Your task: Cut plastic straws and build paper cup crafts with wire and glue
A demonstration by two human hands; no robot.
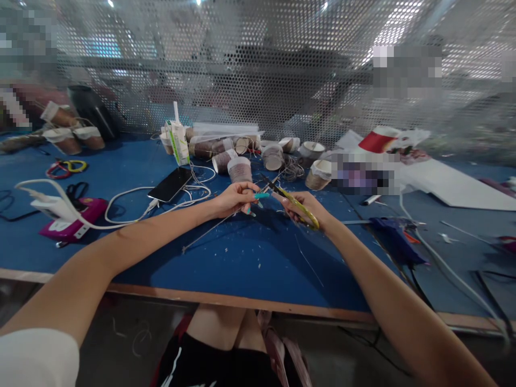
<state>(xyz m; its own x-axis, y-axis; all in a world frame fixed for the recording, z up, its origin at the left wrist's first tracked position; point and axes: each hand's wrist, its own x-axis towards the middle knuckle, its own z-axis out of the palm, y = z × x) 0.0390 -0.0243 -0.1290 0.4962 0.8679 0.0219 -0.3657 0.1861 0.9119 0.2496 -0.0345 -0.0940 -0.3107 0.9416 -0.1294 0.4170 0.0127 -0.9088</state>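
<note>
Nearest the camera, the person's knees sit under the edge of the blue counter (226, 258), and a thin wire (209, 230) slants across it up into the left hand (234, 199), whose fingertips pinch its upper end. The right hand (306, 207) is clenched around yellow-handled scissors (296, 204), blades pointing at the pinch. The blades lie very close to the left fingertips, so a slip could nick them, and a cut piece could spring off among the scraps on the counter. Whether the blades are already on the wire is too small to tell. Further back stand wound paper cups (239, 169), a phone (170, 184) on its white cable, and a mesh screen (258, 64); patches there are blurred out.
</note>
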